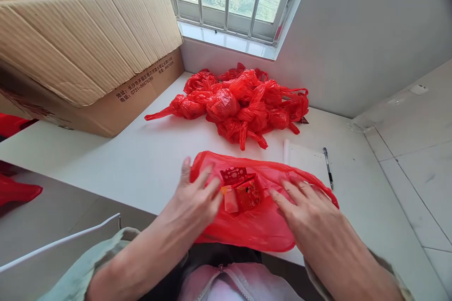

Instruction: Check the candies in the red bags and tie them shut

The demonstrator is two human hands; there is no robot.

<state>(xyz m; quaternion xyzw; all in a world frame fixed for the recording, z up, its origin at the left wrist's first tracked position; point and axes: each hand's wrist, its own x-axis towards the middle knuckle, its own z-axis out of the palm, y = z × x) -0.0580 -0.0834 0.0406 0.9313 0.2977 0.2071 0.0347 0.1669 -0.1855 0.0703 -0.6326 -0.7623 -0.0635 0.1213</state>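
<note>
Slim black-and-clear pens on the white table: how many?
1: a slim black-and-clear pen, lying just beyond the right hand, near the open, translucent red plastic bag. Others could be hidden under the pile of bunched red plastic bags.

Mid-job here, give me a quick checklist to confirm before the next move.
1. Bag mouth spread: ok, the red bag gapes open between the hands.
2. Contents inside: ok, small red packets show through the opening.
3. Left hand on the rim: ok at the left side; firmness of hold: cannot tell, it is blurred.
4. Right hand pinching the bag: cannot tell, its fingers are partly hidden.
5. Paper clear of the bag: not ok, the bag hides part of it.
6. Bag apart from the bagged pile: ok, bare tabletop shows between.
</note>
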